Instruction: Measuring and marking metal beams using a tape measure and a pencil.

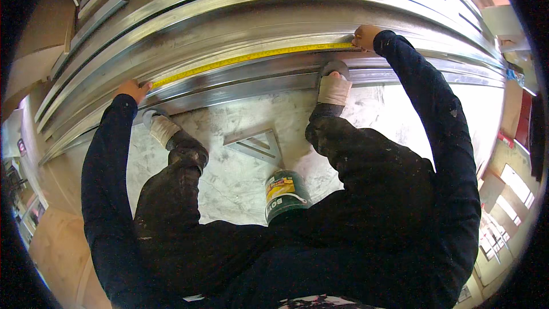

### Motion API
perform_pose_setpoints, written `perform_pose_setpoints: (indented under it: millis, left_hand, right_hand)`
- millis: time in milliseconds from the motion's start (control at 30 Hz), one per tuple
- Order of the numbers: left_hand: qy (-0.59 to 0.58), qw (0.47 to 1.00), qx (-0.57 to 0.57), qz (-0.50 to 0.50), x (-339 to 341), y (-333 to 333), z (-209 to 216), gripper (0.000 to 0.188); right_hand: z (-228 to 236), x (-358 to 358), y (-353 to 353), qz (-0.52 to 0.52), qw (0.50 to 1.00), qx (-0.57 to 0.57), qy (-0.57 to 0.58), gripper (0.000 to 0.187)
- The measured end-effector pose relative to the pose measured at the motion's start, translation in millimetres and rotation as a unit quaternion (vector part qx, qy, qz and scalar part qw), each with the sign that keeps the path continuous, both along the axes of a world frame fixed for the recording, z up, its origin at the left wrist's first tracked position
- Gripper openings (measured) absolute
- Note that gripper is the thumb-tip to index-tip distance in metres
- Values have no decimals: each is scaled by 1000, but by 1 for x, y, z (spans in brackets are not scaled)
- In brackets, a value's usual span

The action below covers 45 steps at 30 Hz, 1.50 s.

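Long dark sleeves (429, 88), black trousers (377, 166), pale-flecked.

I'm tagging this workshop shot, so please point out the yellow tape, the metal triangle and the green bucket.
Yellow tape (246, 56): head view, middle of its stretched blade.
Metal triangle (251, 150): head view, its lower bar.
Green bucket (287, 195): head view, its side.

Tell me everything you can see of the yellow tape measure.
The tape measure shows as a long, thin, bright yellow strip with fine dark markings, too small to read. It is pulled out, running along the long silver-grey metal bars beyond the person's feet. Its left end is at the fingertips of the left hand, its right end at the right hand. It looks slightly bowed, as straight edges do in this view. Its case cannot be made out.
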<state>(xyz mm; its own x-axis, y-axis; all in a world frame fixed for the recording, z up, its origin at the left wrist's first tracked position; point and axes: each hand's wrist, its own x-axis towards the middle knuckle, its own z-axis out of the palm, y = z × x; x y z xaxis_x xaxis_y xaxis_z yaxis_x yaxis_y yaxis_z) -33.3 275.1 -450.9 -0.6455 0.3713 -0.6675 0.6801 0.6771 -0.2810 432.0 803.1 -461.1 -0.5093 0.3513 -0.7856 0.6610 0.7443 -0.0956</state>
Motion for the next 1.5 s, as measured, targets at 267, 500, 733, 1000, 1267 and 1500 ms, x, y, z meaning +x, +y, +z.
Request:
perform_pose_setpoints:
  millis: [267,500,733,1000,1267,1500]
  left_hand:
    - [-2,999,39,20,2,-2,5,70]
    - [5,999,38,15,4,-1,5,70]
    - [10,999,24,22,6,3,8,72]
    - [14,1000,11,5,2,-3,2,75]
    - [0,998,61,8,-6,-15,-4,74]
    - [-117,981,152,-38,-42,-48,-10,47]
  right_hand:
    - [5,-3,-1,-3,1000,0,-5,40]
    - [15,-9,-9,-39,999,3,-16,34]
    - [12,-12,-7,25,999,7,-35,34]
    - [4,-6,-3,-1,1000,5,-6,37]
    - [7,-10,-5,4,1000,-6,-2,35]
    - [6,-8,-6,-43,999,-28,15,31]
